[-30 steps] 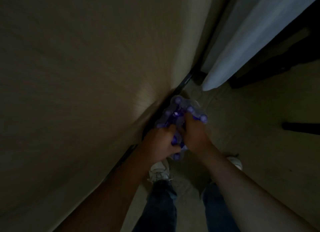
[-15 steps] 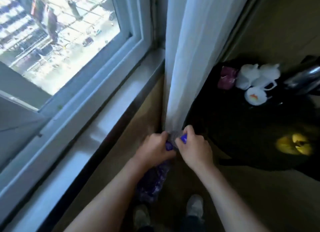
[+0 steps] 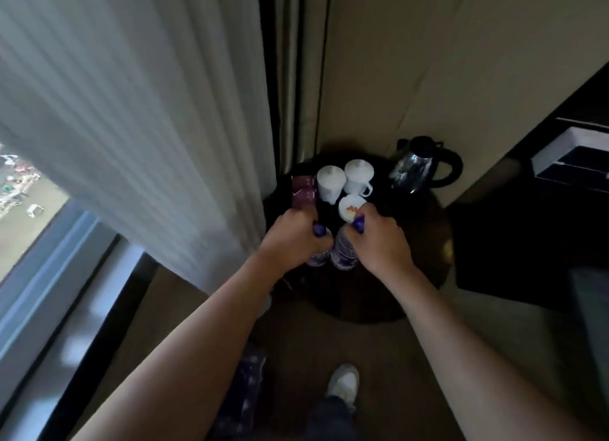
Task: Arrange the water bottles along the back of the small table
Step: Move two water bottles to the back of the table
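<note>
In the head view you held two water bottles, one in each hand. Your left hand (image 3: 290, 239) was curled round the neck of the left bottle (image 3: 317, 260), just under its purple cap. Your right hand (image 3: 384, 244) gripped the right bottle (image 3: 344, 253) the same way. The two bottles stood upright side by side, nearly touching, over the near half of the small table (image 3: 425, 276), in front of the crockery. I could not tell whether their bases rested on the top. Under your left forearm there was a purple-patterned bundle (image 3: 251, 391); it was too dim to tell what it was or to count anything in it.

At the back of the table you had two white lidded cups (image 3: 330, 183), one white dish (image 3: 350, 206) with an orange mark just in front of them, one purple packet (image 3: 304, 192) at their left, and one dark kettle (image 3: 425, 167) at the right.

The table was round, dark and glossy, and was set in a corner. A sheer white curtain (image 3: 148, 111) hung at its left with a darker drape (image 3: 293, 78) beside it. A window (image 3: 23, 190) and its sill (image 3: 66, 309) ran along your left. A beige wall (image 3: 428, 61) stood behind, a dark cabinet (image 3: 527, 236) was at the right, and there was brown carpet (image 3: 296, 341) below. One white shoe (image 3: 344, 383) showed.
</note>
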